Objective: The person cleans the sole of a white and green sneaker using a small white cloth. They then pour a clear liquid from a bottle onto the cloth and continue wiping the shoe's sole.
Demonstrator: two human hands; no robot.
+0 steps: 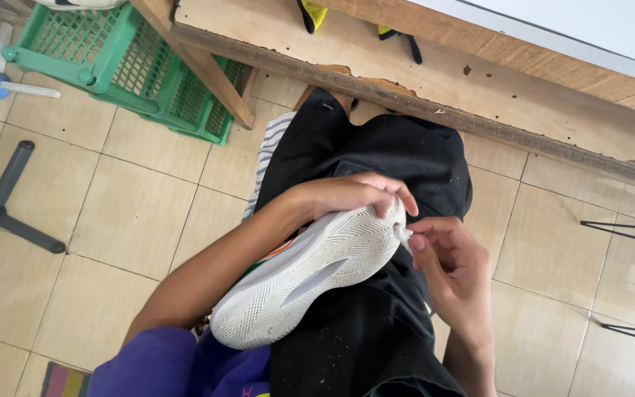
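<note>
A white sports shoe (310, 276) lay sole-up across the person's lap on black trousers (376, 323), its heel toward the purple shirt and its toe pointing away toward the wooden surface. The pale outsole showed a fine herringbone tread and a smooth grey streak along the middle; a flash of orange and green trim peeked out at the edge nearest the forearm. A small white shred (403, 237) stuck out at the toe.
</note>
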